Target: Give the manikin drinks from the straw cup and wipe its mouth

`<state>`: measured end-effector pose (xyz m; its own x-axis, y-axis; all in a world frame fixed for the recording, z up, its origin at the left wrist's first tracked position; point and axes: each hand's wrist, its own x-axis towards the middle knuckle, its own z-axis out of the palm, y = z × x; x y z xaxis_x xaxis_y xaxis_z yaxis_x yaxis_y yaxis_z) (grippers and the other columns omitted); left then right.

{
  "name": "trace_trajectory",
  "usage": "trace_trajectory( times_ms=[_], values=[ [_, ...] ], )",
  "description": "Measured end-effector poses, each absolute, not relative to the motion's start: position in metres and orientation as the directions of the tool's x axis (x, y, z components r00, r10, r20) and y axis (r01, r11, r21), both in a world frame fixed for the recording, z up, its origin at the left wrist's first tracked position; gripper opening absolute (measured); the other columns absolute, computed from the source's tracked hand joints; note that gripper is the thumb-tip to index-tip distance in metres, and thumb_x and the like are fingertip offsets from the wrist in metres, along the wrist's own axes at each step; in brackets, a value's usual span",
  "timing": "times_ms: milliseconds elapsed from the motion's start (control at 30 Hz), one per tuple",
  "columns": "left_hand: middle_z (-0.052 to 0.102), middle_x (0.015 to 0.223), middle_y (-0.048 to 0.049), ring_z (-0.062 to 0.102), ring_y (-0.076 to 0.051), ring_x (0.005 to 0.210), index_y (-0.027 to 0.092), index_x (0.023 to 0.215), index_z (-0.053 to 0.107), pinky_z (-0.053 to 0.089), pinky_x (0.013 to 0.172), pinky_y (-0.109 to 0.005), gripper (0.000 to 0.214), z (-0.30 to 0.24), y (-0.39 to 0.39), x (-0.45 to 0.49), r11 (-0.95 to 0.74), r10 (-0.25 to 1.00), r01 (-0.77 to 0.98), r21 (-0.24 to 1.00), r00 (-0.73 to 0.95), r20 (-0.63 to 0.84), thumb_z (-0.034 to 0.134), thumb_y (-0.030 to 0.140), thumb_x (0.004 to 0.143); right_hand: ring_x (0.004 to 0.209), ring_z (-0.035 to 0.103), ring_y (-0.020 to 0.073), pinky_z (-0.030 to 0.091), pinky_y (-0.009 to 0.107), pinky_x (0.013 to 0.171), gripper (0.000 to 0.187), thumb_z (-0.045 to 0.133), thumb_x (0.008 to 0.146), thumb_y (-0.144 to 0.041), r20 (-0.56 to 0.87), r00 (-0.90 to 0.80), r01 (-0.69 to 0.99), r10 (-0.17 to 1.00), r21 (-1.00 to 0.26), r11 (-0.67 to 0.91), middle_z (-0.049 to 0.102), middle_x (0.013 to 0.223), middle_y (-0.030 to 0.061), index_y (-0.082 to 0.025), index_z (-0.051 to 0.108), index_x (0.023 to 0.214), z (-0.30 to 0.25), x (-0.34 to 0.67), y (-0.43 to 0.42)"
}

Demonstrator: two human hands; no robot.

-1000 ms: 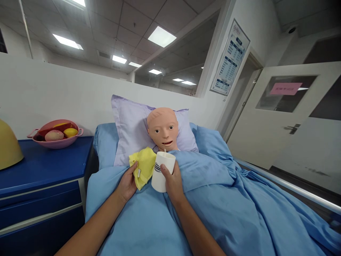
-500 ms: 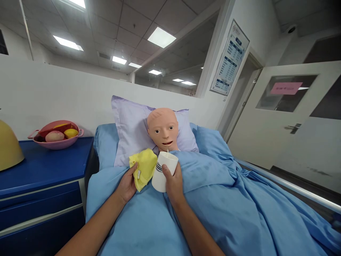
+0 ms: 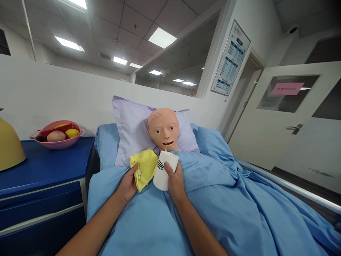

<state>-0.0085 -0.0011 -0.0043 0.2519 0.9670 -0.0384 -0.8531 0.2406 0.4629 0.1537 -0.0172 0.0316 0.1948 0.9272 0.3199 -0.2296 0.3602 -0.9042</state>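
A yellow cloth (image 3: 145,167) is pinched in my left hand (image 3: 129,185), thumb on top, with a small white tag showing. My right hand (image 3: 176,179) is wrapped round a white cup (image 3: 161,177) that bears black curved lines. From the cup's rim a pale straw (image 3: 165,149) sticks up, its top close below the mouth of a mannequin head (image 3: 163,128); whether they touch I cannot tell. The mannequin lies on a lilac pillow (image 3: 130,131), a blue quilt (image 3: 210,174) drawn up to its neck. Cloth and cup are side by side over the quilt.
On the left stands a blue bedside cabinet (image 3: 61,156) with a pink bowl of fruit (image 3: 60,144) and a yellow dome-shaped object (image 3: 9,147). A bed rail (image 3: 290,185) runs along the right side. Beyond it is a white door (image 3: 282,131).
The cup has turned slightly in my right hand, its base a little higher, and the straw now leans nearer the mannequin's mouth. My left hand with the cloth has hardly moved.
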Motion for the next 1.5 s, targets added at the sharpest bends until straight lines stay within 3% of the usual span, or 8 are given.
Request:
trace_trajectory(
  times_ms=[300, 433, 567, 700, 867, 1200, 1400, 1500],
  values=[
    [0.071, 0.119, -0.0146, 0.069, -0.028, 0.107, 0.01, 0.13, 0.056, 0.054, 0.098, -0.04, 0.047, 0.021, -0.006, -0.008, 0.225, 0.969, -0.768, 0.6, 0.24, -0.055, 0.064, 0.028, 0.087, 0.088, 0.064, 0.0228, 0.054, 0.034, 0.071, 0.058, 0.073, 0.074, -0.054, 0.367, 0.286, -0.139, 0.885, -0.898, 0.418, 0.067, 0.102, 0.0053, -0.02, 0.056, 0.118, 0.031, 0.152, -0.026],
    [0.072, 0.117, -0.0094, 0.065, -0.03, 0.113, 0.017, 0.121, 0.063, 0.054, 0.098, -0.042, 0.043, 0.064, -0.016, 0.003, -0.133, 0.99, -0.672, 0.728, -0.052, 0.133, 0.073, 0.027, 0.08, 0.087, 0.063, 0.0221, 0.053, 0.034, 0.073, 0.054, 0.073, 0.073, -0.054, 0.402, 0.42, -0.066, 0.813, -0.88, 0.47, 0.066, 0.1, 0.005, -0.02, 0.056, 0.113, 0.025, 0.153, -0.027],
    [0.074, 0.111, -0.0042, 0.058, -0.031, 0.121, 0.019, 0.108, 0.07, 0.044, 0.108, -0.044, 0.034, 0.089, -0.007, 0.025, -0.535, 0.837, -0.332, 0.777, -0.333, 0.434, 0.077, 0.029, 0.076, 0.082, 0.064, 0.0218, 0.053, 0.034, 0.068, 0.056, 0.068, 0.076, -0.056, 0.32, 0.514, -0.156, 0.796, -0.878, 0.453, 0.066, 0.096, 0.0039, -0.022, 0.054, 0.118, 0.023, 0.156, -0.022],
    [0.068, 0.125, -0.0063, 0.05, -0.028, 0.131, 0.021, 0.109, 0.072, 0.024, 0.121, -0.044, 0.032, 0.094, 0.018, 0.048, -0.753, 0.636, -0.22, 0.62, -0.001, 0.772, 0.071, 0.016, 0.077, 0.077, 0.065, 0.02, 0.054, 0.034, 0.067, 0.056, 0.067, 0.077, -0.054, 0.286, 0.541, -0.262, 0.791, -0.837, 0.481, 0.067, 0.097, 0.0035, -0.023, 0.052, 0.122, 0.026, 0.157, -0.017],
    [0.065, 0.128, -0.0132, 0.046, -0.028, 0.136, 0.017, 0.105, 0.071, 0.015, 0.122, -0.051, 0.029, 0.091, 0.048, 0.059, -0.645, 0.61, -0.278, 0.711, 0.372, 0.699, 0.068, 0.011, 0.077, 0.077, 0.064, 0.0183, 0.055, 0.031, 0.064, 0.049, 0.065, 0.082, -0.053, 0.252, 0.603, -0.341, 0.757, -0.776, 0.53, 0.066, 0.1, 0.005, -0.023, 0.054, 0.119, 0.026, 0.158, -0.012],
    [0.067, 0.126, -0.0145, 0.044, -0.028, 0.138, 0.017, 0.097, 0.074, 0.021, 0.122, -0.047, 0.025, 0.057, 0.045, 0.04, -0.496, 0.738, -0.345, 0.797, 0.315, 0.596, 0.07, 0.008, 0.075, 0.081, 0.066, 0.0199, 0.057, 0.034, 0.069, 0.052, 0.065, 0.082, -0.054, 0.234, 0.578, -0.365, 0.781, -0.782, 0.505, 0.067, 0.103, 0.0056, -0.023, 0.052, 0.121, 0.024, 0.16, -0.009],
    [0.065, 0.13, -0.0125, 0.034, -0.027, 0.144, 0.02, 0.096, 0.073, 0.027, 0.12, -0.049, 0.023, 0.089, 0.038, 0.043, -0.574, 0.689, -0.384, 0.723, 0.25, 0.68, 0.072, 0.011, 0.075, 0.078, 0.066, 0.0198, 0.056, 0.031, 0.065, 0.057, 0.064, 0.081, -0.056, 0.264, 0.559, -0.322, 0.786, -0.804, 0.5, 0.068, 0.105, 0.0065, -0.023, 0.05, 0.125, 0.028, 0.159, -0.012],
    [0.067, 0.126, -0.013, 0.042, -0.028, 0.139, 0.019, 0.099, 0.073, 0.024, 0.121, -0.049, 0.025, 0.093, 0.044, 0.05, -0.585, 0.658, -0.347, 0.733, 0.326, 0.679, 0.072, 0.011, 0.075, 0.075, 0.066, 0.0192, 0.055, 0.031, 0.063, 0.056, 0.065, 0.081, -0.056, 0.251, 0.559, -0.333, 0.79, -0.805, 0.492, 0.068, 0.102, 0.0053, -0.023, 0.051, 0.124, 0.026, 0.16, -0.01]
  ],
)
